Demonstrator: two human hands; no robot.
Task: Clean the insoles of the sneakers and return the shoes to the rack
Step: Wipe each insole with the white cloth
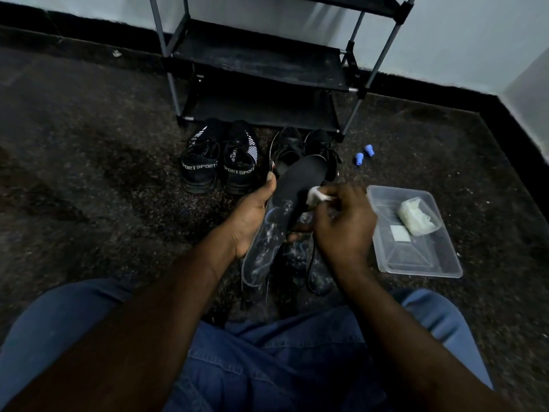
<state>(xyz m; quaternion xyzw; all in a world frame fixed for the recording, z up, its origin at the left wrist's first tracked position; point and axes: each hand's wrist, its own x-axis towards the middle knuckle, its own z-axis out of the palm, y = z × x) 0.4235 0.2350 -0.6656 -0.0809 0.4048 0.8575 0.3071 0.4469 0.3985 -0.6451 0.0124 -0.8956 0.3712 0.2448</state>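
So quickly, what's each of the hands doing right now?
Left hand: holding the long black insole.
Right hand: pinching a small white wipe.

You wear blue denim jeans (267,367) with stitched seams, nearer you than your fingers (335,194); your left forearm (166,292) and right forearm (386,307) are bare.

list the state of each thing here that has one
insole, held up in the left hand, streaked white
wipe, pinched in the right hand, at the insole's edge
sport sneakers, upright on the floor, off the rack
black sneakers, on the floor behind the insole
tub, open, white wad inside
rack, lower shelves without shoes
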